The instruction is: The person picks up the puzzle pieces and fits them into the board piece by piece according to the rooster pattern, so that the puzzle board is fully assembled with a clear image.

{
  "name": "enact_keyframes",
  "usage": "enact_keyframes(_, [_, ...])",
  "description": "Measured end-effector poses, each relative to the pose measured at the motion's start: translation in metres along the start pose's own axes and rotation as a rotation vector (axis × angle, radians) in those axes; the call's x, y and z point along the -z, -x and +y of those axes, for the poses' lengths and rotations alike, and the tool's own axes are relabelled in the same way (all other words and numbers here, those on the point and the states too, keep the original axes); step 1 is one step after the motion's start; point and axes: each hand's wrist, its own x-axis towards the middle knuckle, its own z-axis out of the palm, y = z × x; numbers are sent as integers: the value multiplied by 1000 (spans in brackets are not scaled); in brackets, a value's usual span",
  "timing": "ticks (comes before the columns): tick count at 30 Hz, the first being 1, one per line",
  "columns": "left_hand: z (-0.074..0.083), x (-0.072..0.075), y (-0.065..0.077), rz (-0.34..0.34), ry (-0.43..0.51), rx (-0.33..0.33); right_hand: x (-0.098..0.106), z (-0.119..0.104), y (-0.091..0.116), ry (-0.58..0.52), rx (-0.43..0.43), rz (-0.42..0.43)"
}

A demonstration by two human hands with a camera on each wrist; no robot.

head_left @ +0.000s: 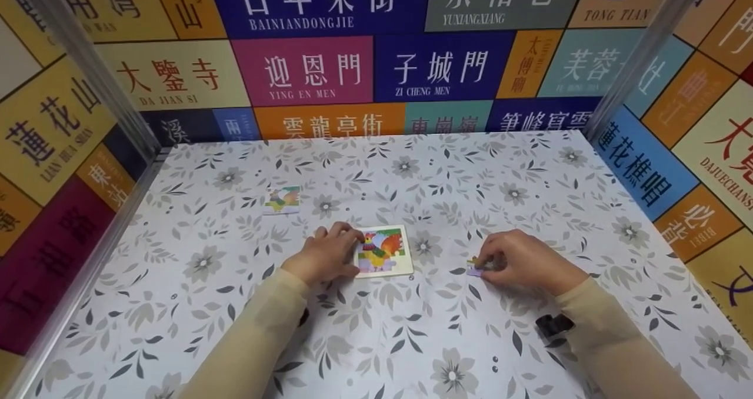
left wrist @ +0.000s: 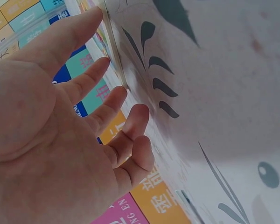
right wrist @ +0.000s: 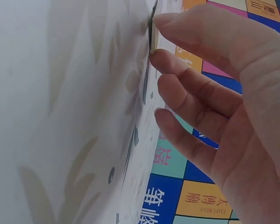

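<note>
A jigsaw puzzle board [head_left: 402,266] with a rooster picture lies flat on the table; its lower right part is bare. My left hand [head_left: 327,255] is at the board's left edge, index finger by the upper corner and thumb by the lower one. In the left wrist view, fairly straight fingers of the left hand [left wrist: 74,116] touch the board's side [left wrist: 113,42]. Right of the board, my right hand [head_left: 520,262] pinches a small puzzle piece [head_left: 473,268] between thumb and index finger, low over the table. The right wrist view has the piece [right wrist: 153,35] edge-on at the fingertips.
A small rooster picture card [head_left: 282,200] lies behind the left hand, on the white table [head_left: 365,340] printed with flowers and leaves. Colourful panels [head_left: 312,69] with Chinese writing stand upright along the back and both sides.
</note>
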Motion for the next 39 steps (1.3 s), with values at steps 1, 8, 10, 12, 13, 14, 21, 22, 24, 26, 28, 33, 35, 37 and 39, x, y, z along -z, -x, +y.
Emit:
enact_keyframes(1, [0, 0, 0, 4, -2, -5, 0, 0, -1, -6, 9, 0])
enact_keyframes(8, [-1, 0, 1, 12, -19, -18, -2, -2, -5, 2, 61, 13])
enact_keyframes(10, [-1, 0, 1, 11, -16, -15, -3, -2, -6, 3, 66, 24])
enact_keyframes(12, [0, 0, 0, 7, -15, -13, -4, -3, -7, 9, 68, 34])
enact_keyframes(13, [0, 0, 0, 6, -13, -12, -4, -4, -7, 12, 70, 39])
enact_keyframes(14, [0, 0, 0, 4, -13, -10, -5, -5, -8, 17, 72, 43])
enact_keyframes(21, [-1, 0, 0, -2, -16, -3, -6, -9, -10, 49, 78, 62])
enact_keyframes(22, [0, 0, 0, -2, -16, -3, -6, -10, -10, 46, 78, 63])
enact_keyframes(24, [0, 0, -1, -2, -16, -3, -6, -12, -10, 42, 69, 67])
enact_keyframes(26, [1, 1, -1, 0, -7, -4, -6, -15, -11, 44, 55, 69])
enact_keyframes(28, [2, 1, -1, 3, -3, -9, -7, -18, -11, 46, 41, 70])
enact_keyframes(33, [2, 1, 0, 18, -6, -18, -10, -23, -15, 32, 38, 71])
enact_keyframes(35, [1, 0, 0, 24, -7, -22, -12, -24, -18, 22, 51, 72])
enact_keyframes(37, [0, 0, 1, 25, -7, -22, -13, -24, -21, 11, 75, 71])
enact_keyframes(39, [-1, 1, 2, 24, -7, -10, -15, -26, -27, 1, 106, 70])
